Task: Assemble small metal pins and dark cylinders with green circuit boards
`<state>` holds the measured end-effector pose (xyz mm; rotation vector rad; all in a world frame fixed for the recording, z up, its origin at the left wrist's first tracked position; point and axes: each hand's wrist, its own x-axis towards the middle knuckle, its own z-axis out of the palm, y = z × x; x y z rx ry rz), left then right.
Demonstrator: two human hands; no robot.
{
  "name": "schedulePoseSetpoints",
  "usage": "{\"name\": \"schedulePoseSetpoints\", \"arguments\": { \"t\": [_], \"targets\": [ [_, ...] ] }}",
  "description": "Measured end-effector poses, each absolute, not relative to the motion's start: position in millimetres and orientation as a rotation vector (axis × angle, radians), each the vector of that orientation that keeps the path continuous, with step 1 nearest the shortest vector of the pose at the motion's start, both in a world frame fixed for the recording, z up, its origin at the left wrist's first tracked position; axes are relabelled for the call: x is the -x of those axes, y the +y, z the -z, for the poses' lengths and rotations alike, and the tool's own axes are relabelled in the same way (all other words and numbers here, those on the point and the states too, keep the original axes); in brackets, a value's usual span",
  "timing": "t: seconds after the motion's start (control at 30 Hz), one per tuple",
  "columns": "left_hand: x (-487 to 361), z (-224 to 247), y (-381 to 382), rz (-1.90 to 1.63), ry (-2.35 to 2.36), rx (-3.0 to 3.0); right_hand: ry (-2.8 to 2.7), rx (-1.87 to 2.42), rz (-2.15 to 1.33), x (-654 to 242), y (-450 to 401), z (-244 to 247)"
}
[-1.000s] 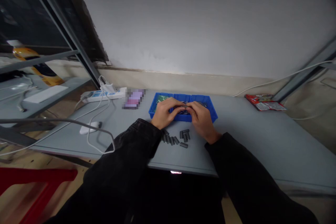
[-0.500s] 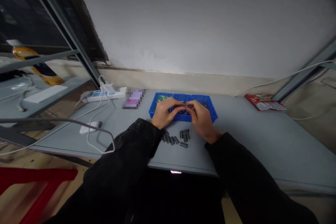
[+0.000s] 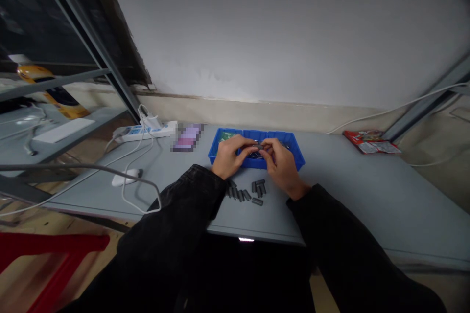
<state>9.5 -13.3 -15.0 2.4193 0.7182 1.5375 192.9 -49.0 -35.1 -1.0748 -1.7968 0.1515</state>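
Note:
Over a blue compartment tray (image 3: 299, 162), my left hand (image 3: 229, 156) and my right hand (image 3: 282, 165) meet fingertip to fingertip. Both pinch a small dark grey piece (image 3: 259, 146) between them. Green parts (image 3: 224, 138) show in the tray's left compartment, and small metal parts lie in the middle and right ones, partly covered by my hands. Several dark grey cylindrical pieces (image 3: 257, 201) lie on the grey table in front of the tray, a few of them beside my left sleeve.
On the left are a white power strip (image 3: 161, 130), cables, a blurred phone (image 3: 188, 137) and a white adapter (image 3: 125, 178). A red packet (image 3: 370, 142) lies at the right. A bottle (image 3: 55, 89) stands on the left shelf, a red stool (image 3: 55, 244) below.
The dark grey piece between my fingertips now shows more clearly, lying roughly level. My fingers have shifted slightly around it, while both arms stay almost in place.

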Motion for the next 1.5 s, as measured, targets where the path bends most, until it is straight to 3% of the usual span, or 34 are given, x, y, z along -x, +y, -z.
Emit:
{"name": "schedulePoseSetpoints", "arguments": {
  "t": [1.5],
  "targets": [
    [-9.4, 13.3, -13.9, -1.506, 0.677, -2.429, -1.830, 1.142, -0.156, -194.7, -47.9, 34.0]
  ]
}}
